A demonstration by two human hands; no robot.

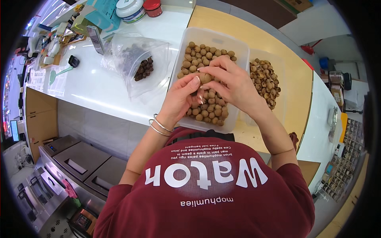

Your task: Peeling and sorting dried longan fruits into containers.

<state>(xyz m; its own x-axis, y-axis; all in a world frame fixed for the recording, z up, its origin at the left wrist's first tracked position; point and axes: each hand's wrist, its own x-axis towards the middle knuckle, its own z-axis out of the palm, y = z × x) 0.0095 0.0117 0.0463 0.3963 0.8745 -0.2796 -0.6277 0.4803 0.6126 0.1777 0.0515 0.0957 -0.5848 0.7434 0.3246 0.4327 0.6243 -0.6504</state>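
Observation:
Between my two hands is one round brown dried longan [205, 78], with a crack line in its shell. My left hand [185, 94] pinches it from the left, thumb on top. The fingers of my right hand [227, 78] hold it from the right. Both hands are over a translucent plastic tub [242, 56] of whole dried longans [211, 108]. Beside it, to the right, a second clear tub [281, 77] contains broken empty shells [265, 80]. A clear plastic bag [154, 83] with dark peeled fruit [144, 69] lies open on the left.
A phone [95, 39] leans upright behind the bag. Left of it are a pale green spoon [59, 73] and a small black object [73, 61]. A white jar [130, 10] and a red-lidded jar [153, 8] stand at the back of the white counter [98, 86].

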